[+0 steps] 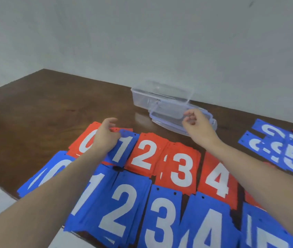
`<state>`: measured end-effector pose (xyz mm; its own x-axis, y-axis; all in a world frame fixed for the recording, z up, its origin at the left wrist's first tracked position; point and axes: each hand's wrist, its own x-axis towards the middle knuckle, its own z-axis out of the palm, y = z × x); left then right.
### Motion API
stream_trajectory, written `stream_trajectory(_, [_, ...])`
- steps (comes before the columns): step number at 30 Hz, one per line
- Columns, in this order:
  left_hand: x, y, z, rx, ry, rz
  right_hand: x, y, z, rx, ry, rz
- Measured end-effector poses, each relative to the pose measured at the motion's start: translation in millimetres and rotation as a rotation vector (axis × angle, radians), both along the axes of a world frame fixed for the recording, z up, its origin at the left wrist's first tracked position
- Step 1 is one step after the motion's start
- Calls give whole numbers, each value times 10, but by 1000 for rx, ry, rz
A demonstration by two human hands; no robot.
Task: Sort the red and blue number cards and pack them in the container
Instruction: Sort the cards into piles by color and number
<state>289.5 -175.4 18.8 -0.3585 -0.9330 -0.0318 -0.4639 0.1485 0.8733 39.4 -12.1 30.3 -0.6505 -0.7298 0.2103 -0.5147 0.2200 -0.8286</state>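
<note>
Head view: left hand hovering over red 0 card, fingers loosely curled, gripping nothing. Right hand pinching near rim of clear container, which is sitting on brown table beside its lid. Red cards and blue cards lying in rows, with blue 2 card nearest.

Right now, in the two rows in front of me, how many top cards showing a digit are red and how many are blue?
red cards: 4 (0, 2, 3, 4)
blue cards: 7 (1 in the far row; 0, 1, 2, 3, 4, 5 in the near row)
Total: 11
</note>
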Motion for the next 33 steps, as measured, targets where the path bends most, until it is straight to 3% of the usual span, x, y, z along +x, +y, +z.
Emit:
stream_trajectory(5, [-303,145,15,-176,-38,-11,-276,510,22,2,7,-42])
stream_trajectory(14, [-1275,1047,214,-342,-32,-245,-851,1700,105,60,-9,-191])
stream_trajectory(18, [-1072,920,98,-383,-112,-125,-958,1931,88,85,-6,-207])
stream_trajectory(22, [-526,552,-13,-304,-406,-19,-800,1795,17,78,2,-135])
stream_trajectory(28, [-102,329,-94,-179,-669,14,-416,1359,33,33,-14,20])
stream_trajectory(33, [-39,256,-84,-110,-638,-37,-169,1151,62,25,-4,81])
